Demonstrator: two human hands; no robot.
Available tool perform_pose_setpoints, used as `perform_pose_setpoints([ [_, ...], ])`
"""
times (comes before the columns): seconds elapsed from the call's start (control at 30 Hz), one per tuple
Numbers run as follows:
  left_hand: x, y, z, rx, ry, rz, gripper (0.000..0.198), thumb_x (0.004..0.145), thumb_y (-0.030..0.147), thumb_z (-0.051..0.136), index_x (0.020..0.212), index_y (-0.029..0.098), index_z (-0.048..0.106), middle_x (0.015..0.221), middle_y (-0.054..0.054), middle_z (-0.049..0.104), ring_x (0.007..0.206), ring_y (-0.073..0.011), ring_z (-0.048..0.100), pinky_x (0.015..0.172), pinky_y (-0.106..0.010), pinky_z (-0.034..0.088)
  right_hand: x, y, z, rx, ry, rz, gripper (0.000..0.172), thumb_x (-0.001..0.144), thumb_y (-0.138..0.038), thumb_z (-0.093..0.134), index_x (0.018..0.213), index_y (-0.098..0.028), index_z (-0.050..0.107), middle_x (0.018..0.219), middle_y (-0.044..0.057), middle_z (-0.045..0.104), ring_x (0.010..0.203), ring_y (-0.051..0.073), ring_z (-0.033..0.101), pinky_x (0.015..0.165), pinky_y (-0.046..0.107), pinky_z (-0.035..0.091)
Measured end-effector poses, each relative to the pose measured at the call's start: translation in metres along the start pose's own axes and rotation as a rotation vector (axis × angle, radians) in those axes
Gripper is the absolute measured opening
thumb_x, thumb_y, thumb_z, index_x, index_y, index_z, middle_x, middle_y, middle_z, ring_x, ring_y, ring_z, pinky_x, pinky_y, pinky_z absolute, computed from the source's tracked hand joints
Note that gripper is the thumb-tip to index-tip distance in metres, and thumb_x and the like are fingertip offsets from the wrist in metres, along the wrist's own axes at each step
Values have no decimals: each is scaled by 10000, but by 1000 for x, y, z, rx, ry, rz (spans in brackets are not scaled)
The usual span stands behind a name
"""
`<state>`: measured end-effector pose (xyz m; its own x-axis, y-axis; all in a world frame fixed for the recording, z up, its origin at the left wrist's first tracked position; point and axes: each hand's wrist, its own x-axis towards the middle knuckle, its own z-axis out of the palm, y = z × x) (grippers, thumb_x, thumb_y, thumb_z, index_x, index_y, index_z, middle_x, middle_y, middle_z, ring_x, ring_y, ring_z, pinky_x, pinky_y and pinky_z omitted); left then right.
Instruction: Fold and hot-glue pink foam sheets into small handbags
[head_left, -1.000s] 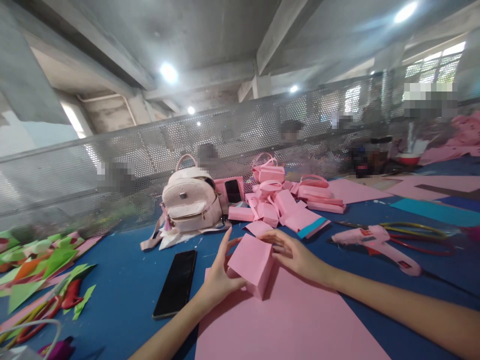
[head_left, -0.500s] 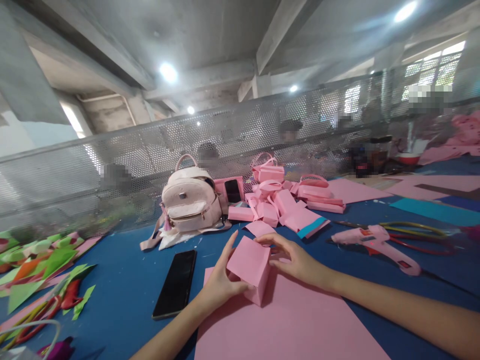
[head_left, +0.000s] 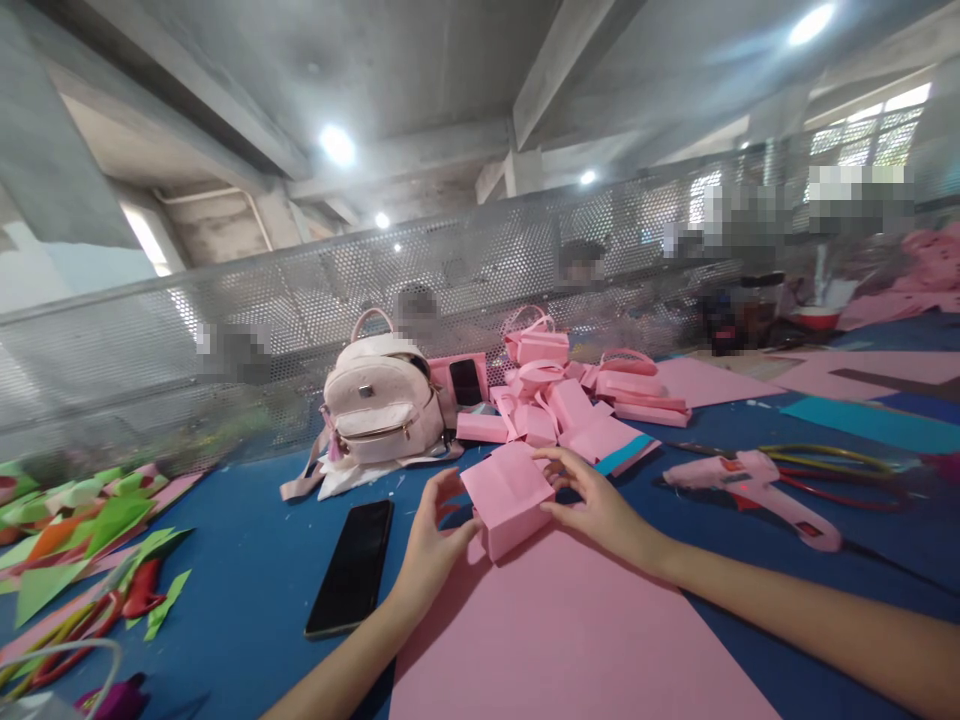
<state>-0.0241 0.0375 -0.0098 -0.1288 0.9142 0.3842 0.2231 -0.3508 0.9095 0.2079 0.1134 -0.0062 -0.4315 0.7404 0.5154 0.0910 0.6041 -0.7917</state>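
Spreading toward the wearer from beneath the pink box [head_left: 510,490], a broad pink sheet [head_left: 585,620] covers the nearest stretch of the blue worktop [head_left: 247,560]. The box itself sits over the sheet's far end, tilted, its top turned toward the viewer. At its right side the right hand [head_left: 600,505] grasps it, thumb low and fingers at the upper edge; at its left side the left hand [head_left: 435,530] curves in, thumb against the box (whether those fingers press or only steady it, I cannot tell)

The step in hand appears to be turning or squaring up the folded box between two hands. The next move, I judge, calls for light, even pressure from both sides, as paper-like walls could dent or a seam could spring

Left of the box lies a dark phone [head_left: 351,570]; farther left, green scraps [head_left: 112,540]. Well to its right rests a pink glue gun [head_left: 757,485], apart from both hands. Just beyond the box, a heap of pink pieces [head_left: 566,405] gathers, and beyond it to the left stands a pale backpack [head_left: 382,400]. Farthest behind the box runs a perforated metal screen [head_left: 300,290], with blurred shapes beyond
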Motion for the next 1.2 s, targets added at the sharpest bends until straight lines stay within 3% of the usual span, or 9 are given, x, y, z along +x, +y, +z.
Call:
perform_pose_setpoints([
  [0.17,-3,5,2,126,35,44,174,826,186,614,999,204,607,1066,-62,636,1053,-213,601,946,-359,462,-2,0,0,-7,4,6,507,772,-225,680,1252,-239,518,1172,68,617,1010,220,617,904,375,525],
  [0.33,-7,10,2,192,-74,169,184,916,221,524,1030,229,668,1156,-79,593,1103,-217,570,907,-329,494,-6,-12,-1,-53,-11,40,518,791,-222,686,1277,-251,507,1167,64,630,1046,228,620,916,376,524],
  [0.5,-12,11,4,100,-102,139,369,1013,346,371,972,243,723,1246,-83,573,1165,-223,566,992,-375,474,-8,-21,-1,37,-42,60,647,800,-228,702,1378,-262,413,1075,57,666,1058,238,641,866,355,562],
  [0.67,-12,15,5,243,-177,221,222,875,343,661,1067,274,749,1302,-88,564,1257,-291,499,1079,-481,402,-10,-25,1,69,-39,86,773,796,-279,728,1453,-273,321,1151,86,651,1070,247,645,758,319,592],
  [0.73,-12,17,5,286,-168,245,192,853,304,689,1030,283,762,1288,-84,577,1236,-295,515,1051,-483,425,-10,-24,1,1,-21,42,662,795,-294,736,1382,-263,431,1177,90,634,1066,246,636,748,313,584],
  [0.8,-12,18,5,298,-147,269,158,849,265,689,984,281,770,1258,-81,595,1197,-285,542,1011,-462,456,-11,-24,1,-110,-5,-69,387,812,-311,728,1169,-232,602,1095,79,643,1002,238,632,775,330,563],
  [0.87,-13,19,5,302,-124,299,159,839,207,684,955,274,768,1224,-77,610,1158,-270,566,988,-443,470,-12,-24,0,-217,-26,-206,145,855,-324,698,939,-209,667,963,62,645,934,223,613,819,349,527],
  [1.0,-18,24,7,317,-149,368,248,818,112,662,959,290,762,1206,-64,614,1145,-252,576,952,-409,493,-16,-28,1,-295,-144,-378,161,939,-359,619,913,-218,692,896,47,659,924,210,570,864,359,463],
  [1.2,-27,32,13,426,-169,482,331,787,42,653,965,304,750,1237,-48,592,1160,-248,553,966,-416,479,-21,-31,2,-300,-251,-429,324,996,-460,495,896,-225,696,857,25,687,893,194,536,876,368,405],
])
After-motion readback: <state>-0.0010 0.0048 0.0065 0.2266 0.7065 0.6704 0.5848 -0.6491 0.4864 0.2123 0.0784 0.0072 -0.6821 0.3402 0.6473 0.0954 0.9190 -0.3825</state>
